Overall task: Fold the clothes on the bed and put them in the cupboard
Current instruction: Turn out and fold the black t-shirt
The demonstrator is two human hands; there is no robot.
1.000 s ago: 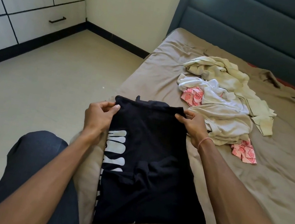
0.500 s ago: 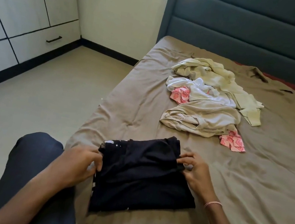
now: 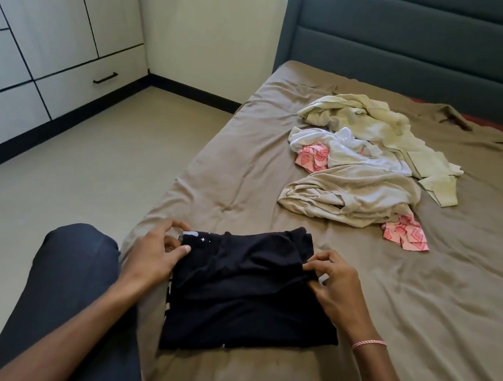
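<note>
Pinching the black garment (image 3: 245, 293) at the left edge of the bed (image 3: 246, 172), left hand (image 3: 155, 250) and right hand (image 3: 333, 288) may spring the fold if released unevenly.

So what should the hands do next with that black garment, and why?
Probably smooth the far edge flat: the left hand and right hand each pinch a far corner of the black garment, whose top fold sits bunched. An unfolded heap waits behind.

We see a black garment (image 3: 252, 294) with white print, a pink diamond-patterned cloth (image 3: 405, 232), a cream garment (image 3: 357, 115), a white garment (image 3: 358, 155) and a tan bed (image 3: 441, 307).
</note>
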